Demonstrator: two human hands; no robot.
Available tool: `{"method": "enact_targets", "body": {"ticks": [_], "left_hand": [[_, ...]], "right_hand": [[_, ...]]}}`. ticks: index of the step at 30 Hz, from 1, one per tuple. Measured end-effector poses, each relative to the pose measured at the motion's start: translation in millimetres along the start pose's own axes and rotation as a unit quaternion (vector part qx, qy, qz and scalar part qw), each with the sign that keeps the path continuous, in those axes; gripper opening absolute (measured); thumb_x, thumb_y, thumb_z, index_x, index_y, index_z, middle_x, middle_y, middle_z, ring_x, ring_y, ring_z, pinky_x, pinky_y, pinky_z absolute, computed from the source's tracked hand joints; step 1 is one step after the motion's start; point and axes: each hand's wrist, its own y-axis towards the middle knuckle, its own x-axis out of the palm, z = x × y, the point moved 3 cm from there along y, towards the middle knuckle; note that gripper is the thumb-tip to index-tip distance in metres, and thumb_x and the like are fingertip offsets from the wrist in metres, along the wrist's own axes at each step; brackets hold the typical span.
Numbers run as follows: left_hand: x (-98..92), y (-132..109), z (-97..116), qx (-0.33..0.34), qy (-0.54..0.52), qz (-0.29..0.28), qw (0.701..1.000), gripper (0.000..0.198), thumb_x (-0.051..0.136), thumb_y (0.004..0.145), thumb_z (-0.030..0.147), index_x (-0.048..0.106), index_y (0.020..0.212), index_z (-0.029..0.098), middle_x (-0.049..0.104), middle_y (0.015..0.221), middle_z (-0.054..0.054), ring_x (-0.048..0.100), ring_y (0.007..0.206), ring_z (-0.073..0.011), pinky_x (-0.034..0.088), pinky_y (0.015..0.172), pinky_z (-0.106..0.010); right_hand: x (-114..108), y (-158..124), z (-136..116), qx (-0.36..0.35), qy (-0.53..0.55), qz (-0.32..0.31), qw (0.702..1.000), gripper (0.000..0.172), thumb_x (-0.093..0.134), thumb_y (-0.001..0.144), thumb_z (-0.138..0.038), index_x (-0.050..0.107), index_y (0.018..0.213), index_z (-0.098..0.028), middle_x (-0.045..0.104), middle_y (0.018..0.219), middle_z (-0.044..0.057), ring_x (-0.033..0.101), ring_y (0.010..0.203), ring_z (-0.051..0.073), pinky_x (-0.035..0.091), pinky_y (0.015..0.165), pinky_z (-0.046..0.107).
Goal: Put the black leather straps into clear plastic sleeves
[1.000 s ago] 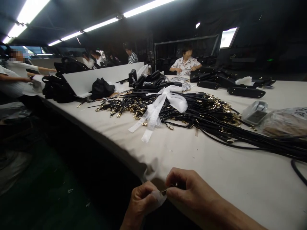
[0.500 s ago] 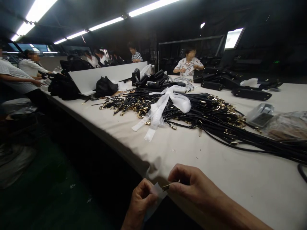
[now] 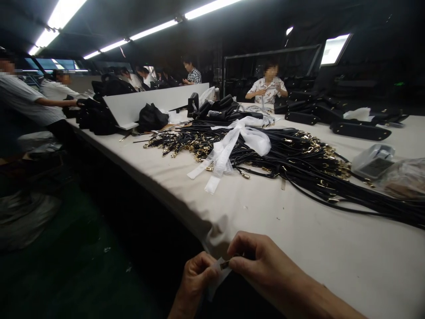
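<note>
Gold clasp (image 3: 225,264) sits just off the table (image 3: 299,230) edge, pinched in the right hand (image 3: 257,266). The left hand (image 3: 195,277) grips white wrap (image 3: 215,277) against it, seemingly for steadiness. Black straps (image 3: 299,164) lie piled beyond.

No text, label, brand, number or sign can be read. The white slip (image 3: 215,275) and small gold fitting (image 3: 225,265), pinched between the left hand (image 3: 195,278) and right hand (image 3: 262,266), show no legible print. Any marking on the grey box (image 3: 373,160) is too blurred to read.
</note>
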Motion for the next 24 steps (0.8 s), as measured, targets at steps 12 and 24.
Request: {"method": "enact_targets", "body": {"ticks": [12,24], "left_hand": [[-5.6,-4,-1,0.006,0.014,-0.012,1.000,0.041,0.083,0.069,0.053,0.073,0.067,0.013,0.063,0.063,-0.003,0.051,0.060,-0.0128,0.040,0.058,-0.023],[24.4,11,23,0.106,0.321,0.002,0.941,0.020,0.071,0.086,0.037,0.079,0.082,0.019,0.072,0.071,-0.005,0.060,0.056,-0.0153,0.046,0.056,-0.022]], "right_hand": [[8,7,10,-0.007,-0.115,-0.033,0.993,0.015,0.063,0.075,-0.019,0.072,0.086,-0.021,0.070,0.079,-0.003,0.059,0.073,0.012,0.039,0.064,0.019],[-37,-2,27,0.117,-0.093,-0.129,0.980,0.027,0.068,0.078,-0.037,0.067,0.096,-0.017,0.068,0.081,0.002,0.058,0.063,0.012,0.042,0.058,0.020]]}}
